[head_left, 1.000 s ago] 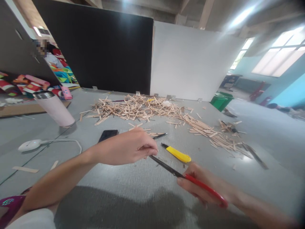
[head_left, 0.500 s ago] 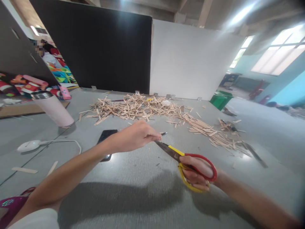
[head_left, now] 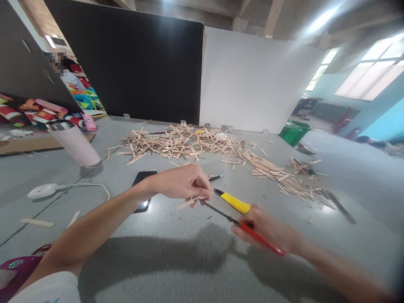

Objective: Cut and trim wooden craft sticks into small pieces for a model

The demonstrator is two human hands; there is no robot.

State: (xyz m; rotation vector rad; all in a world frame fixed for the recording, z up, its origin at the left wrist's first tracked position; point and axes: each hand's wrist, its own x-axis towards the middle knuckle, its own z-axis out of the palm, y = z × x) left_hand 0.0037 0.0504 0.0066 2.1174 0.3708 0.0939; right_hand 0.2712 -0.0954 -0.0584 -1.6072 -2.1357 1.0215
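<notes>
My left hand [head_left: 186,183] is closed in a pinch around a thin wooden craft stick [head_left: 187,204], whose end sticks out below the fingers. My right hand [head_left: 261,223] grips a pair of scissors [head_left: 259,237] with a red handle, turned edge-on. The scissor blades reach toward the left fingertips and touch or nearly touch the stick; the exact contact is hidden. A yellow utility knife [head_left: 235,203] lies on the table just behind the scissors. A dark pen-like object [head_left: 216,178] rests beyond the left hand, and a phone [head_left: 143,206] lies partly under the left forearm.
A long heap of craft sticks [head_left: 176,143] spreads across the table [head_left: 189,261] before a black panel [head_left: 126,63] and white panel [head_left: 249,80]. Left stand a pink tumbler [head_left: 75,145] and a white device with a cable [head_left: 42,191]. A green bin [head_left: 293,134] is far right.
The scissors have turned from flat to edge-on, uncovering the utility knife behind them. My left wrist has rotated, and the craft stick now shows below its fingers.
</notes>
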